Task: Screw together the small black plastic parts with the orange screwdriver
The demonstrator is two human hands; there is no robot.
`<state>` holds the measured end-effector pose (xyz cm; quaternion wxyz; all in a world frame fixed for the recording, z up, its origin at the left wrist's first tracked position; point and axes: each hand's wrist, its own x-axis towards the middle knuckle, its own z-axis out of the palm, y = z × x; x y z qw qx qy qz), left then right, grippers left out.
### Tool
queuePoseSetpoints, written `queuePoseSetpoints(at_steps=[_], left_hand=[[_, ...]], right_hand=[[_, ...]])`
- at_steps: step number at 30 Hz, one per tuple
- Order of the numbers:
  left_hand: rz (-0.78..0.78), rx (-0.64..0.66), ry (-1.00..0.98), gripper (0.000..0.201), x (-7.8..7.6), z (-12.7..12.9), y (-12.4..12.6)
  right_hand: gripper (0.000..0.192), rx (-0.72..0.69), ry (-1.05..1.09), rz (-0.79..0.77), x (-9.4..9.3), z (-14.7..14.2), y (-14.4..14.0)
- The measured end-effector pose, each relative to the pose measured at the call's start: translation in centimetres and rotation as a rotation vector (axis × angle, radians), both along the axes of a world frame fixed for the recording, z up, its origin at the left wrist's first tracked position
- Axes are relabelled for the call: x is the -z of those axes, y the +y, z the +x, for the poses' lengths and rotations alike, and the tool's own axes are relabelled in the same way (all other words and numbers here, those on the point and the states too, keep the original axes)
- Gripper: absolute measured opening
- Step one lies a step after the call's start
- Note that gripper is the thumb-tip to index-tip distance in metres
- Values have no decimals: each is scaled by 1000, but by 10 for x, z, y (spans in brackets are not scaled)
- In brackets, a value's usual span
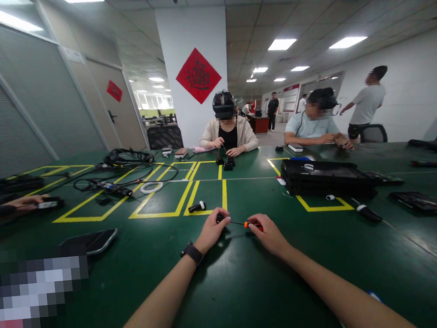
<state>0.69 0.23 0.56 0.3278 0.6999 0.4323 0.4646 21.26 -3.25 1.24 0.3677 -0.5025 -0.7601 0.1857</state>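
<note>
Left hand [211, 232]: grip closed, thumb and fingers pinching a small black piece [220, 218] at the hand's 1 o'clock, just above the table [230, 295]. Right hand [268, 233], at the left's 3 o'clock: grip closed around the handle of an orange-and-black screwdriver [255, 225], shaft pointing to 9 o'clock, toward the piece. Tip lost at the left fingertips; cannot tell whether it is seated. Good practice, in my judgement: brace the left wrist on the table, keep shaft and piece in one line, press lightly before twisting, fingertips out of the tip's path in case it slips. Black cylinder with white band [197, 206] lies at the left hand's 11 o'clock, close enough to nudge; mind it.
</note>
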Motion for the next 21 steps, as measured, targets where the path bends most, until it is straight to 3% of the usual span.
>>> queuePoseSetpoints(at_steps=[9,17,21], left_hand=[[14,13,2,15,-1,0,0],[10,11,-2,16,0,0,1],[1,8,-6,17,1,0,1]], right_hand=[[13,-15,13,29,-2,-1,-1],[20,-28,-32,18,-1,1,1],[14,-41,-7,37,-2,1,-1]])
